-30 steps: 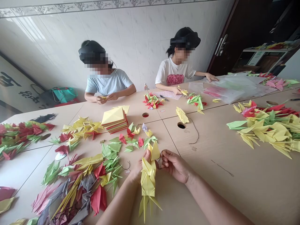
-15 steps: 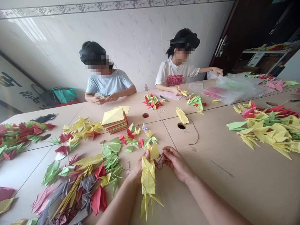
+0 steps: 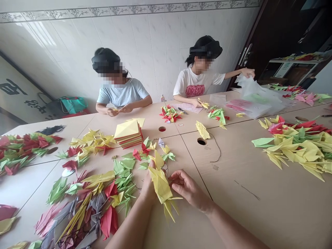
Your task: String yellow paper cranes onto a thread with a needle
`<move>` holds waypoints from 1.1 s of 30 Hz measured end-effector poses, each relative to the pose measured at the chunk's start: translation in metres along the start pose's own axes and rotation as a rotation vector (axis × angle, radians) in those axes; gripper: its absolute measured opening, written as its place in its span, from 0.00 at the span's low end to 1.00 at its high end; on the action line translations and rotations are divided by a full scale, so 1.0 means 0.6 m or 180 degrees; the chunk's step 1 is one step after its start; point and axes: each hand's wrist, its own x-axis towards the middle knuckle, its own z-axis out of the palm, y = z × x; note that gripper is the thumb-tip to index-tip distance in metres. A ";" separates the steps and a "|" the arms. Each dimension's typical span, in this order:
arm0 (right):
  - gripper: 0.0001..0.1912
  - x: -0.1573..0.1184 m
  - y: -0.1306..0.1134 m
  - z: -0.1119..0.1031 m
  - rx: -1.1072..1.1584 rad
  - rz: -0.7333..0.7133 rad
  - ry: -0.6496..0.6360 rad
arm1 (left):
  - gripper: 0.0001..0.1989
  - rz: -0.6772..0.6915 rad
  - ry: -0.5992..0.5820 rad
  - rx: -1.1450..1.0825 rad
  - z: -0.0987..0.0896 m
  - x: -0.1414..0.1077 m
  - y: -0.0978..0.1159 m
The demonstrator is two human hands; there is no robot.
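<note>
My left hand (image 3: 147,183) is closed around a stack of folded yellow paper cranes (image 3: 160,186), which tilts with its pointed tails toward me. The crane stack hides most of the fingers. Just right of the stack is my right hand (image 3: 188,190), its fingers curled and the thumb a little apart from them. A thin dark cord (image 3: 166,167) loops out beside the stack, close to the right fingertips; no cord shows between them. Small green, red and yellow folded pieces (image 3: 145,148) lie just beyond my hands.
Mixed paper cranes (image 3: 85,200) cover the table at left, and a yellow pile (image 3: 298,145) lies at right. Square paper (image 3: 128,133) is stacked ahead. Another yellow stack (image 3: 202,129) trails cord beside a table hole (image 3: 201,141). Two people sit opposite; one lifts plastic bags (image 3: 251,93).
The yellow crane stack has tilted, its tails swinging up and right. My right hand has moved slightly left and nearer, its fingers no longer visibly pinching the cord. A person opposite has lifted the plastic bags.
</note>
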 end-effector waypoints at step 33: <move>0.19 0.011 0.005 -0.005 0.0777 0.0149 0.0105 | 0.17 -0.0273 -0.1014 0.0177 -0.008 -0.008 -0.008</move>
